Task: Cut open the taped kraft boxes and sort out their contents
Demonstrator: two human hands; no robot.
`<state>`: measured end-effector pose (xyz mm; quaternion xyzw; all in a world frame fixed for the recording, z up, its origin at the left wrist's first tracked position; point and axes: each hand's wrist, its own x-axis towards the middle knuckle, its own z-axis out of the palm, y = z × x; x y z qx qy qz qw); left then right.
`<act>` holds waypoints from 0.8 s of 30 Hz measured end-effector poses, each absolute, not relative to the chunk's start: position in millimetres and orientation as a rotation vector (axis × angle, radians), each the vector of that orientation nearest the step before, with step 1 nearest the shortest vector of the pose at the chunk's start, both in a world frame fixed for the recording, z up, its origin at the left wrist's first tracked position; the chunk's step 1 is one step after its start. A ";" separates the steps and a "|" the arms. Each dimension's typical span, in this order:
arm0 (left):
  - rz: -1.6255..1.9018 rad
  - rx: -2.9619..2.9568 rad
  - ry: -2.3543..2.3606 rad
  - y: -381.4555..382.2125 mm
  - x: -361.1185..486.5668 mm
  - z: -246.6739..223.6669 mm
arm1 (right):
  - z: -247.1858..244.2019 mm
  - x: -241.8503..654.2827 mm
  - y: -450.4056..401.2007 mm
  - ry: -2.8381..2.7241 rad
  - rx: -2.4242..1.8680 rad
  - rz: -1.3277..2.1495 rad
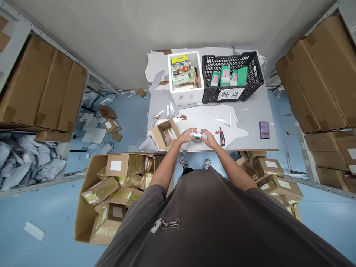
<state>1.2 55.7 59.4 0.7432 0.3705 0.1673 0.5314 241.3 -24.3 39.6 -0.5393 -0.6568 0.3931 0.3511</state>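
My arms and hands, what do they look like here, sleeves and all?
The short sleeves are dark grey, matching the shirt, which carries a patch with white lettering. Below them the arms are bare. The left hand and right hand are gloveless, with no watch showing.

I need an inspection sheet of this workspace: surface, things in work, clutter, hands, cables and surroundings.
Surface: grey table, partly under white paper; white bin and black crate at the back.
Job's things: small white-and-green item; open carton to its left.
Clutter: white scraps, box cutter, phone-like device at right.
Hands: left hand and right hand both hold the small white-and-green item.
Cables: white cables on the floor, left of the table.
Surroundings: large carton of parcels; stacked cartons.
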 end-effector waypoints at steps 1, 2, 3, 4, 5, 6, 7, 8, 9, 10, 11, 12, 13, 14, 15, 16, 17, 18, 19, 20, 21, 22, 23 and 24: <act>0.400 1.778 0.898 54.8 1.0 57.9 | 38.0 241.8 -24.2 -1.730 -1.395 1.005; 0.400 1.782 0.911 53.9 1.1 56.0 | 36.6 242.2 -24.7 -1.756 -1.398 0.995; 0.403 1.785 0.922 53.1 1.5 54.1 | 35.4 242.4 -25.6 -1.776 -1.403 0.986; 0.404 1.790 0.933 52.5 2.2 52.1 | 34.4 242.4 -26.7 -1.787 -1.413 0.980; 0.405 1.795 0.942 52.1 2.9 50.2 | 33.7 242.1 -27.9 -1.790 -1.422 0.975; 0.406 1.803 0.950 51.9 3.5 48.6 | 33.3 241.6 -29.0 -1.790 -1.430 0.972; 0.404 1.814 0.956 51.8 3.9 47.3 | 33.0 240.8 -30.0 -1.789 -1.434 0.969; 0.399 1.829 0.958 51.8 4.0 46.4 | 32.7 240.1 -30.8 -1.790 -1.436 0.965; 0.391 1.846 0.960 51.7 3.7 45.7 | 32.5 239.4 -31.4 -1.794 -1.437 0.960; 0.378 1.865 0.959 51.2 3.0 45.2 | 32.1 239.0 -32.0 -1.802 -1.437 0.954; 0.365 1.881 0.956 50.1 2.1 44.7 | 31.6 238.9 -32.6 -1.813 -1.435 0.948; 0.358 1.892 0.954 47.9 1.2 43.8 | 30.7 239.4 -33.4 -1.825 -1.431 0.944; 0.365 1.893 0.954 44.4 0.5 42.3 | 29.4 240.2 -34.5 -1.832 -1.423 0.944; 0.393 1.876 0.965 39.2 0.4 39.9 | 27.3 241.4 -36.0 -1.827 -1.415 0.949; 0.443 1.835 0.993 32.5 1.2 36.4 | 24.5 242.7 -37.8 -1.804 -1.417 0.959; 0.514 1.761 1.042 24.3 2.9 31.7 | 20.6 243.9 -40.0 -1.757 -1.435 0.976; 0.591 1.658 1.104 15.0 5.6 25.9 | 15.7 244.7 -42.4 -1.683 -1.470 1.002; 0.661 1.521 1.176 5.2 9.2 19.0 | 9.7 245.0 -44.6 -1.586 -1.517 1.043; 0.707 1.369 1.240 -4.3 13.4 11.4 | 2.7 244.4 -46.5 -1.475 -1.566 1.098; 0.716 1.234 1.275 -12.8 17.8 3.3 | -5.2 243.0 -47.8 -1.366 -1.609 1.166; 0.709 1.127 1.289 -19.6 22.1 -5.1 | -13.8 240.8 -48.2 -1.269 -1.637 1.240; 0.701 1.049 1.291 -24.1 26.1 -13.4 | -22.7 238.0 -47.8 -1.191 -1.645 1.314; 0.697 0.999 1.282 -26.1 29.3 -21.7 | -31.9 234.7 -46.4 -1.132 -1.637 1.378; 0.708 0.969 1.271 -25.6 31.9 -29.8 | -40.9 231.3 -44.2 -1.087 -1.618 1.428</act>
